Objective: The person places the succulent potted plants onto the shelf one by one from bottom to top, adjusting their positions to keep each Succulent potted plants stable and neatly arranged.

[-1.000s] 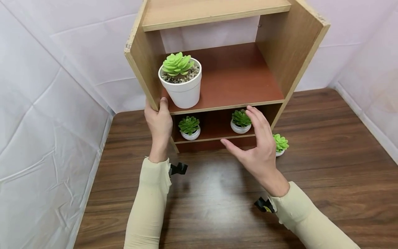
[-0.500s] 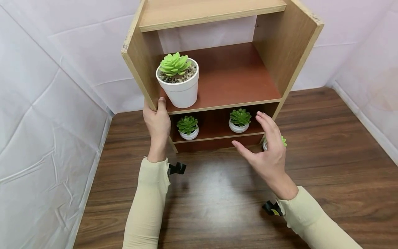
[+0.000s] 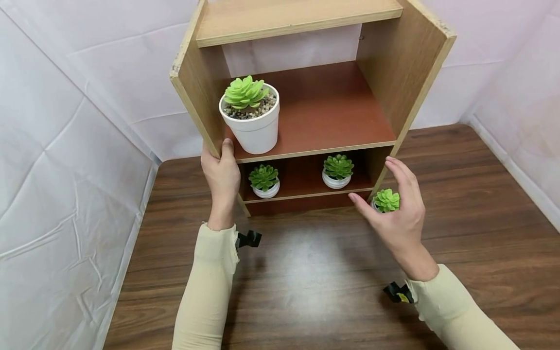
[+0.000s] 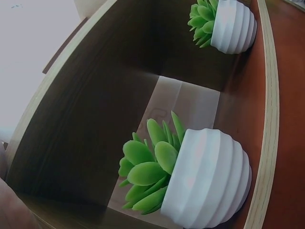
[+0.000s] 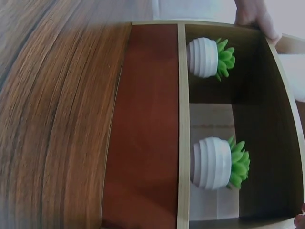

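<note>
My left hand grips the left side panel of a wooden shelf unit, thumb along its front edge. In the right wrist view that left hand shows at the far top corner. My right hand is spread, thumb apart from the fingers, with fingertips close to the right side panel's front edge. Behind its thumb, a bright green succulent in a small pot stands on the table, partly hidden. Two darker succulents in ribbed white pots, left and right, sit on the lower shelf.
A larger white pot with a light green succulent and pebbles stands at the left of the middle shelf. The unit stands on a brown wood-grain table. White sheeting hangs at the back and sides.
My right hand has moved right, from before the right-hand lower succulent to beside the unit's right edge. My left hand keeps its grip; the unit appears slightly shifted left in view.
</note>
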Motion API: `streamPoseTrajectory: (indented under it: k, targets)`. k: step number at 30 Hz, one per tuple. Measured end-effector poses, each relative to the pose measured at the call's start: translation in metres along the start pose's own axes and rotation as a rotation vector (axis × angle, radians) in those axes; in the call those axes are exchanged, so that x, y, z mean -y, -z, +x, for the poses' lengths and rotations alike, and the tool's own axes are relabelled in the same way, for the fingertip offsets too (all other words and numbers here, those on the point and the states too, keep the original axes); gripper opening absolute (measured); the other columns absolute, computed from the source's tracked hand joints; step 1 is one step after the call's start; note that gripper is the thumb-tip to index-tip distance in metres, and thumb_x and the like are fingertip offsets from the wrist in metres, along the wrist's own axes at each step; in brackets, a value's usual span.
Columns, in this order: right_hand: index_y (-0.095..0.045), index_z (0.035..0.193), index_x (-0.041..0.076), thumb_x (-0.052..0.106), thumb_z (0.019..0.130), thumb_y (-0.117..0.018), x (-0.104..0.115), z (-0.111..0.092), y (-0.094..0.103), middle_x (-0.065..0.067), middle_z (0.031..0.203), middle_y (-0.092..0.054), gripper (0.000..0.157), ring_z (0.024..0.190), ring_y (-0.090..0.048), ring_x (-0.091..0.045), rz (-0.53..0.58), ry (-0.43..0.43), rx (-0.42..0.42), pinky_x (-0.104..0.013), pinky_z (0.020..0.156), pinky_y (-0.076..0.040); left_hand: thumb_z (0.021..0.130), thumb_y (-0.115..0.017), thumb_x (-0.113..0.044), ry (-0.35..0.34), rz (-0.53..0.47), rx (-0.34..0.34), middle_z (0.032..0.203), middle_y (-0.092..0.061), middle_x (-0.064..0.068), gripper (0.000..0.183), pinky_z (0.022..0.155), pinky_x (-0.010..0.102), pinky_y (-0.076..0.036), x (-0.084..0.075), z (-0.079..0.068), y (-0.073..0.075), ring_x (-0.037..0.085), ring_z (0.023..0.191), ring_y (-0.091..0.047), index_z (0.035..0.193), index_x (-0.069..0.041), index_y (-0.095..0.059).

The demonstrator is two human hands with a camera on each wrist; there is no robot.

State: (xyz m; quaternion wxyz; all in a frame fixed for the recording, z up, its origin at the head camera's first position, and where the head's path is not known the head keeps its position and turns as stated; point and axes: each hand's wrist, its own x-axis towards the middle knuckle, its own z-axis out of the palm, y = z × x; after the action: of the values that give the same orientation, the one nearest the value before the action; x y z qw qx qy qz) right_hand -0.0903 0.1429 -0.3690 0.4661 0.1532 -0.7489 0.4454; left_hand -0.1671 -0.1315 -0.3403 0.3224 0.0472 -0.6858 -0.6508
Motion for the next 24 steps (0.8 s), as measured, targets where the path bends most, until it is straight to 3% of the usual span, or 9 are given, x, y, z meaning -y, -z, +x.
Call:
streamPoseTrajectory:
  k: [6, 10, 12, 16, 19, 24]
  targets:
    - [-0.060, 0.119, -0.012, 0.049, 0.078, -0.078, -0.008, -0.002, 0.005, -0.028, 0.120, -0.060, 0.076, 0.114, -0.054, -0.039, -0.030, -0.042, 0.002, -0.037, 0.102, -0.038, 0.097, -0.049, 0.000, 0.025, 0.015, 0.007, 0.124, -0.058, 0.026, 0.034, 0.096, 0.029, -0.039, -0.032, -0.011, 0.001, 0.026, 0.116, -0.053, 0.129, 0.012, -0.053]
    - [-0.060, 0.122, -0.009, 0.052, 0.075, -0.079, -0.029, -0.010, 0.012, -0.025, 0.123, -0.059, 0.080, 0.117, -0.053, -0.036, -0.060, -0.076, 0.022, -0.037, 0.103, -0.037, 0.098, -0.049, 0.000, 0.031, 0.020, 0.013, 0.123, -0.058, 0.027, 0.033, 0.096, 0.029, -0.039, -0.033, -0.012, 0.001, 0.027, 0.115, -0.053, 0.129, 0.012, -0.053]
    - [-0.061, 0.125, -0.006, 0.054, 0.073, -0.079, -0.044, -0.016, 0.016, -0.022, 0.125, -0.060, 0.081, 0.119, -0.053, -0.033, -0.084, -0.094, 0.030, -0.037, 0.103, -0.036, 0.098, -0.049, 0.001, 0.037, 0.018, 0.015, 0.123, -0.058, 0.027, 0.033, 0.095, 0.029, -0.040, -0.032, -0.012, 0.000, 0.027, 0.115, -0.054, 0.129, 0.012, -0.053]
    - [-0.060, 0.130, 0.000, 0.058, 0.070, -0.080, -0.066, -0.023, 0.023, -0.015, 0.129, -0.059, 0.086, 0.122, -0.051, -0.030, -0.121, -0.125, 0.049, -0.037, 0.104, -0.036, 0.098, -0.050, -0.002, 0.030, 0.007, 0.015, 0.124, -0.058, 0.025, 0.034, 0.096, 0.030, -0.039, -0.012, -0.006, 0.000, 0.025, 0.116, -0.053, 0.131, 0.009, -0.053]
    - [-0.059, 0.133, 0.003, 0.058, 0.069, -0.081, -0.073, -0.025, 0.027, -0.012, 0.132, -0.058, 0.087, 0.124, -0.050, -0.028, -0.128, -0.146, 0.069, -0.037, 0.104, -0.035, 0.098, -0.051, -0.005, 0.012, 0.006, 0.002, 0.123, -0.060, 0.021, 0.034, 0.096, 0.029, -0.039, 0.005, 0.000, 0.001, 0.022, 0.114, -0.054, 0.130, 0.006, -0.056]
    - [-0.058, 0.135, 0.006, 0.049, 0.066, -0.087, -0.077, -0.027, 0.028, -0.009, 0.134, -0.056, 0.086, 0.126, -0.048, -0.027, -0.123, -0.181, 0.098, -0.038, 0.105, -0.035, 0.098, -0.053, -0.006, -0.020, -0.004, -0.006, 0.120, -0.062, 0.016, 0.032, 0.095, 0.030, -0.040, 0.011, 0.002, 0.001, 0.018, 0.113, -0.055, 0.128, 0.004, -0.057]
